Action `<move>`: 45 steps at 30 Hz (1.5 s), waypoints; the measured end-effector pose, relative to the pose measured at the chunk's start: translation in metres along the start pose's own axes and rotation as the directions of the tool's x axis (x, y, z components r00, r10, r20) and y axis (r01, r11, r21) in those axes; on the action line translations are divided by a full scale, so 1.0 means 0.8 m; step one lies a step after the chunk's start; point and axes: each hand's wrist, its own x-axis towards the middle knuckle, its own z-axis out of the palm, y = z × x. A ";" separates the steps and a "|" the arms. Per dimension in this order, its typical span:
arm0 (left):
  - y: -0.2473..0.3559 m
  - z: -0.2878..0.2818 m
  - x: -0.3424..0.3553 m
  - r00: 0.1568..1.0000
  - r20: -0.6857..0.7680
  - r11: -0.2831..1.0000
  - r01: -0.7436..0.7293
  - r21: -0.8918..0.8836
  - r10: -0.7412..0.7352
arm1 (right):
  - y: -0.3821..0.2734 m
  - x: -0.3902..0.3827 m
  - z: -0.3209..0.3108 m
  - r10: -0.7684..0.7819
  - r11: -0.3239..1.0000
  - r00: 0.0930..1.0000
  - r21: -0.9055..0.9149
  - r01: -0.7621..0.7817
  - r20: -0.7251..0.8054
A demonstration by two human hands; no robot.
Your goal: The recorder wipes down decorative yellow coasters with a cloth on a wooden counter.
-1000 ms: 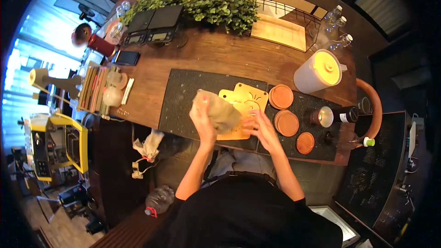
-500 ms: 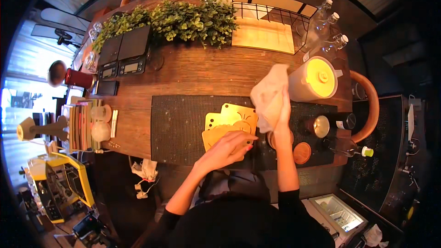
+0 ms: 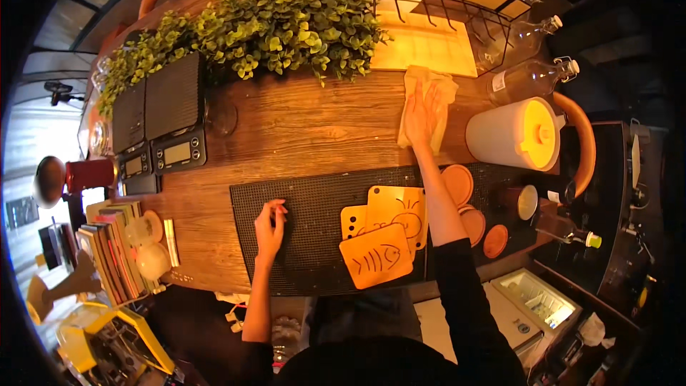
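My right hand (image 3: pixel 422 116) lies open with outstretched fingers on a crumpled beige cloth (image 3: pixel 439 100), which is spread on the wooden table (image 3: pixel 300 121) below the wooden board (image 3: pixel 421 46) and left of the white pitcher with yellow lid (image 3: pixel 506 132). My left hand (image 3: pixel 270 223) is over the black mesh mat (image 3: pixel 307 218), fingers loosely bent and apart, holding nothing. To its right lie overlapping yellow cards (image 3: pixel 375 257) with cut-out drawings. Round wooden coasters (image 3: pixel 496 241) are beside them, partly behind my right forearm.
Greenery (image 3: pixel 271 28) and a wire rack (image 3: pixel 493 7) line the back. Black scales (image 3: pixel 171 100), a red grinder (image 3: pixel 91 175) and stacked books (image 3: pixel 107 250) are at left. Glass bottles (image 3: pixel 522 82) and a metal cup (image 3: pixel 526 201) are at right.
My right hand has carried the cloth forward toward the back of the table and now lies flat on it. My left hand has left the yellow cards and moved left.
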 end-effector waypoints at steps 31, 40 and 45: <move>-0.035 -0.005 0.000 1.000 -0.030 1.000 -0.001 0.009 0.002 | 0.026 -0.048 -0.041 -0.053 0.903 0.999 0.427 0.047 0.001; -0.032 -0.013 0.000 0.998 -0.055 0.999 -0.034 0.036 0.036 | -0.165 -0.080 -0.011 -0.153 0.896 0.988 0.419 0.149 -0.024; -0.019 -0.013 0.008 1.000 0.018 1.000 -0.016 0.009 0.016 | -0.223 -0.070 0.013 -0.056 0.908 0.985 0.402 0.119 -0.164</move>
